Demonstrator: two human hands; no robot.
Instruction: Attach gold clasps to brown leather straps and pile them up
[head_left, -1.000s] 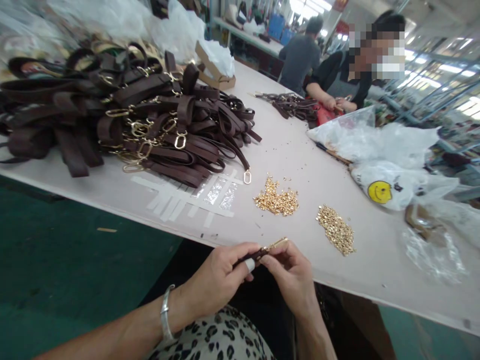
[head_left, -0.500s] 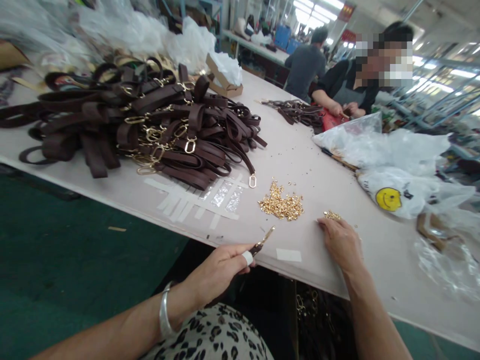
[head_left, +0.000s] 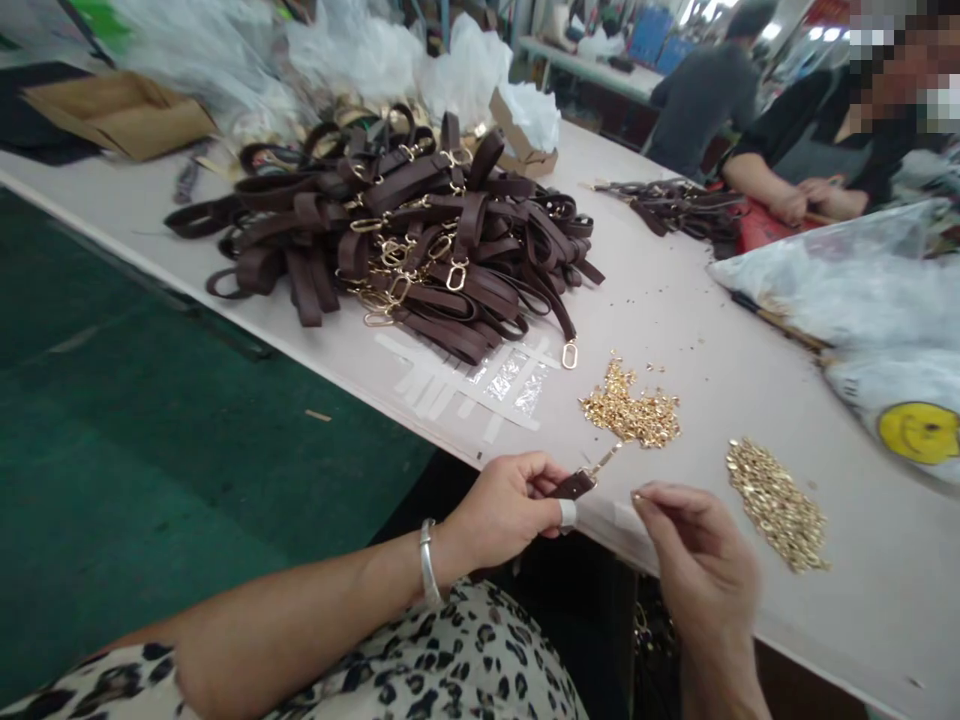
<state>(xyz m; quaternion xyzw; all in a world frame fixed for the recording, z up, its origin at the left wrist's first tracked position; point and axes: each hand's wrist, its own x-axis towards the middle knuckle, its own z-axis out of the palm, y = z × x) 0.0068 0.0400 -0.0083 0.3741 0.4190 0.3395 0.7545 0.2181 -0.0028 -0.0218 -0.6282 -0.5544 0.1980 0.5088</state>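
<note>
My left hand [head_left: 510, 505] is closed round the end of a dark brown strap [head_left: 571, 486] with a gold clasp [head_left: 606, 460] at its tip, held over the table's near edge. My right hand [head_left: 701, 560] is pinched just right of the strap end; a tiny gold piece seems to sit in its fingertips. Two heaps of small gold fittings lie close by on the table [head_left: 675, 320]: one heap [head_left: 631, 410] beyond the strap tip, the other heap [head_left: 776, 500] to the right of my right hand.
A big pile of brown straps with gold rings [head_left: 405, 230] covers the table's left part. Strips of tape [head_left: 480, 380] are stuck near the edge. Plastic bags [head_left: 862, 300] lie at the right. A person [head_left: 817, 150] works across the table; another stands behind. Green floor on the left.
My right hand has come back from the right-hand heap of fittings to the strap end, fingers pinched. The view has swung left; my left hand still holds the strap.
</note>
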